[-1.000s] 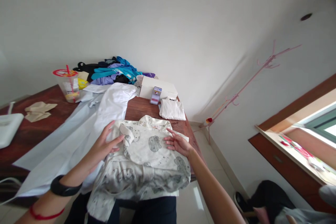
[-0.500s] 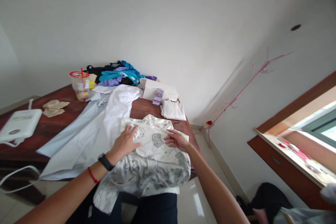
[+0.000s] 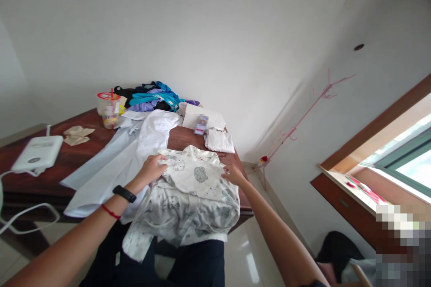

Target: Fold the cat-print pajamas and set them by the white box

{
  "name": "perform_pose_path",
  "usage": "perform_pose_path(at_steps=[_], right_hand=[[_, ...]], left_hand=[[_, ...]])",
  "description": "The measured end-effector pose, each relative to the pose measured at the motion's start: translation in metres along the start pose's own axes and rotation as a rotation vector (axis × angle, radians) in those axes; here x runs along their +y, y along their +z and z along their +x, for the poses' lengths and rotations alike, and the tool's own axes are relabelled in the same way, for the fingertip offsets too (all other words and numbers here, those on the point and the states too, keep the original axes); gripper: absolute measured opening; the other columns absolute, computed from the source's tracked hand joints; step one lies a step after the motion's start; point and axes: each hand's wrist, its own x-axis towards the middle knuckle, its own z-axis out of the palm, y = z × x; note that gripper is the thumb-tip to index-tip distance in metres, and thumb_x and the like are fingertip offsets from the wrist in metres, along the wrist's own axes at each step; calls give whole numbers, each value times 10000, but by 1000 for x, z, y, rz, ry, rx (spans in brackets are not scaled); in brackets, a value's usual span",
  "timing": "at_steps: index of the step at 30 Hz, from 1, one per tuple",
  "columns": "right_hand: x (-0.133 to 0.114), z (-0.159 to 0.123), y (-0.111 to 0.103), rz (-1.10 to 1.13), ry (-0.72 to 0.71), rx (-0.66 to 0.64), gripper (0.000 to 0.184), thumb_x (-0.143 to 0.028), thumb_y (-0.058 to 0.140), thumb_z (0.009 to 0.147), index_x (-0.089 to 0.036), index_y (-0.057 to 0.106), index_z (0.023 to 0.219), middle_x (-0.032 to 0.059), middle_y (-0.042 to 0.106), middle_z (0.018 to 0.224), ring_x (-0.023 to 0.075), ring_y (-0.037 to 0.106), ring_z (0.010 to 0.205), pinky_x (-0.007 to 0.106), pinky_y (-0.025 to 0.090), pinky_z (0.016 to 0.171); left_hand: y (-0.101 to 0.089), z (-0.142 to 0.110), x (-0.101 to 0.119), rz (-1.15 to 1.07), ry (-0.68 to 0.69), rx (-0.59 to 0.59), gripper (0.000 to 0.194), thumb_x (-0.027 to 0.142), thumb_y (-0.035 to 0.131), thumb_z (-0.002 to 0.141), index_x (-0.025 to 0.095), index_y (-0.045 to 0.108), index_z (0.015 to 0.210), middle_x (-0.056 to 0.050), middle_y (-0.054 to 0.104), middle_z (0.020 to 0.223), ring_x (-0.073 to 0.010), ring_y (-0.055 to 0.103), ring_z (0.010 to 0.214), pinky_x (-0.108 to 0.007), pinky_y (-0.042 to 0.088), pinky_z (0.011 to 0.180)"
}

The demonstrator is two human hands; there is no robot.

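Observation:
A cream garment printed with grey cats [image 3: 191, 193] lies on the near end of a dark wooden table [image 3: 198, 136], its lower part hanging over the edge. My left hand [image 3: 151, 169] rests on the garment's upper left edge, fingers curled over the cloth. At the garment's right edge my right hand [image 3: 232, 173] grips the fabric with bent fingers. A black watch and a red string sit on my left wrist.
A pale blue shirt [image 3: 111, 161] is spread left of the garment. Behind it are a pile of coloured clothes [image 3: 153, 96], a plastic cup with a red lid [image 3: 109, 110], a white box [image 3: 202, 118], a folded white cloth [image 3: 219, 140] and a white device [image 3: 37, 154] with a cable.
My left hand slid from the middle of the garment to its left edge. My right hand moved out to the right edge. The camera view shifted left.

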Motion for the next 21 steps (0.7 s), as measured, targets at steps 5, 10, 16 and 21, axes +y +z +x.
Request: perform_pose_path(at_steps=[5,10,16,21], right_hand=[[16,-1,-6,-104,11,-33,263,-335,736,848,-178,760,1058,80,760,969,246,715,895,360,531,857],[22,1,-6,-124,-41,-10,331,-338,726,863,-184,748,1155,117,723,1215,290,646,1179,404,464,1036],[34,2,-2,-103,15,6,421,-441,734,861,-167,737,1182,136,737,1143,296,666,1095,384,484,958],[45,8,-1,-21,56,10,324,-479,714,856,-166,754,930,83,733,867,217,659,784,289,468,715]], left_hand=[[-7,0,2,-57,-117,-115,300,419,682,729,172,764,877,-54,737,690,-270,709,669,-303,522,663],[-9,2,4,-78,-232,-206,275,455,741,685,198,650,648,-19,627,472,-216,605,435,-248,404,455],[-13,6,-2,-136,-363,-230,462,617,746,692,172,641,622,-71,661,534,-257,658,486,-267,441,428],[-18,-1,-9,-204,-346,-209,604,739,695,716,151,652,587,-59,629,532,-225,652,520,-260,477,485]])
